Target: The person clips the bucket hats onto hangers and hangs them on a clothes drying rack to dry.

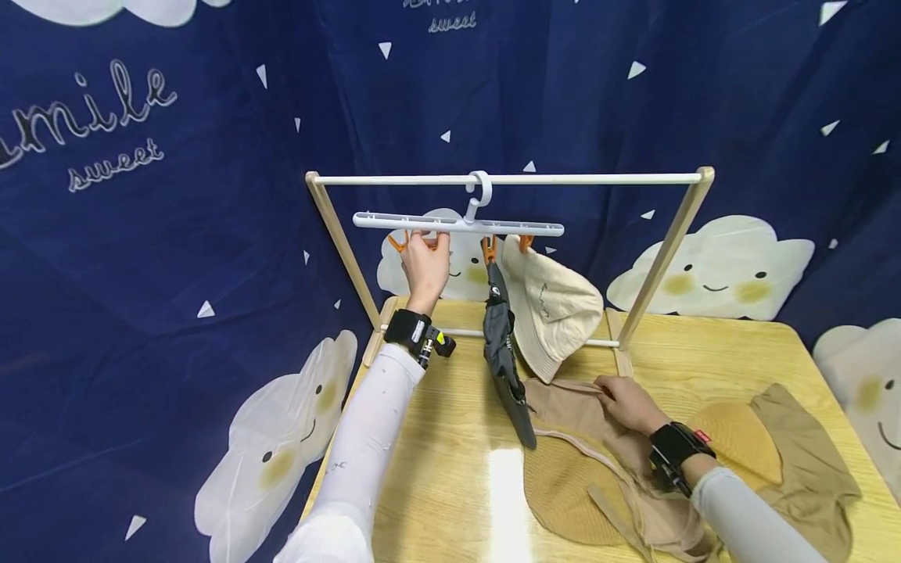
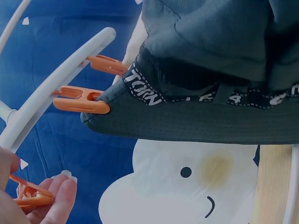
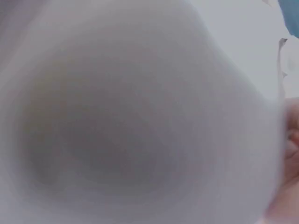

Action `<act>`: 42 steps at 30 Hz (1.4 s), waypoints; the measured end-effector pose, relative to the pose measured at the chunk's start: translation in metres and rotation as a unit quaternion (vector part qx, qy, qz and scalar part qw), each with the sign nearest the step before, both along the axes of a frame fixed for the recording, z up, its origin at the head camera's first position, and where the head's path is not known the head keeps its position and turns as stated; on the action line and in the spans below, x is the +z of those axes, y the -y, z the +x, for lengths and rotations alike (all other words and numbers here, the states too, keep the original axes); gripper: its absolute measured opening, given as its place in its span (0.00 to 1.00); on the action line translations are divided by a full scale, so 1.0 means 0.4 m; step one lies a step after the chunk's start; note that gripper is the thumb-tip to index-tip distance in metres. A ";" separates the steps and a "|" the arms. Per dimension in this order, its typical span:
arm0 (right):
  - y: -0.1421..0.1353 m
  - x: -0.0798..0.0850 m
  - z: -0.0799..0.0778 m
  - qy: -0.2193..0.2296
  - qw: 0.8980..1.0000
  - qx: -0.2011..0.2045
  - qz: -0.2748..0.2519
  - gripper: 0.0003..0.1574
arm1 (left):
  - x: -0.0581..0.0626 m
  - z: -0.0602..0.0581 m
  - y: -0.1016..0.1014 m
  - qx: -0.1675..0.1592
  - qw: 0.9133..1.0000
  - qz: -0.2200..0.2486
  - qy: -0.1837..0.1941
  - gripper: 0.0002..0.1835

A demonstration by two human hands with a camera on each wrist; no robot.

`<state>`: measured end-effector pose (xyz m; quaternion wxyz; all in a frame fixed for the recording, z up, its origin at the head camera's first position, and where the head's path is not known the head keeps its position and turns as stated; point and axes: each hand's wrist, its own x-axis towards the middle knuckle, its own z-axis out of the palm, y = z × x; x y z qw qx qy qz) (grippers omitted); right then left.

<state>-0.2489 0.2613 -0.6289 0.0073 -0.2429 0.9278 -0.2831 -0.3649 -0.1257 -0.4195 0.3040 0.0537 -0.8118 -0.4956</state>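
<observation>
My left hand [image 1: 428,270] is raised under the left half of a white clip hanger [image 1: 401,222] and pinches an orange clip [image 2: 35,196]. A dark grey bucket hat [image 1: 498,320] hangs from another orange clip [image 1: 489,249], its brim caught in the clip's tips. Beside it, a cream bucket hat [image 1: 556,305] hangs from the clip farther right. Low on the right, my right hand [image 1: 631,403] grips the edge of a tan sun hat [image 1: 563,485] with a woven brim and cloth flap. Blurred pale fabric fills most of the right wrist view.
The hanger hooks over the white rod [image 1: 598,179] of a wooden-ended rack [image 1: 665,258] on the wooden table [image 1: 436,469]. More tan cloth [image 1: 809,461] with a yellowish woven piece lies at the right. A navy curtain [image 1: 211,195] with clouds surrounds the table.
</observation>
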 end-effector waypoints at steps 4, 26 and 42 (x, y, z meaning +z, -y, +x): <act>0.012 0.013 0.009 0.009 0.999 -0.039 0.029 0.07 | -0.003 0.003 0.001 -0.003 1.000 0.000 0.002 0.20; 0.036 -0.030 0.083 -0.051 0.996 -0.067 0.004 0.29 | -0.004 -0.005 0.011 -0.022 1.000 0.020 0.008 0.21; 0.032 0.024 0.101 -0.146 0.988 -0.017 -0.058 0.18 | 0.014 0.009 0.024 0.010 0.997 -0.046 0.060 0.27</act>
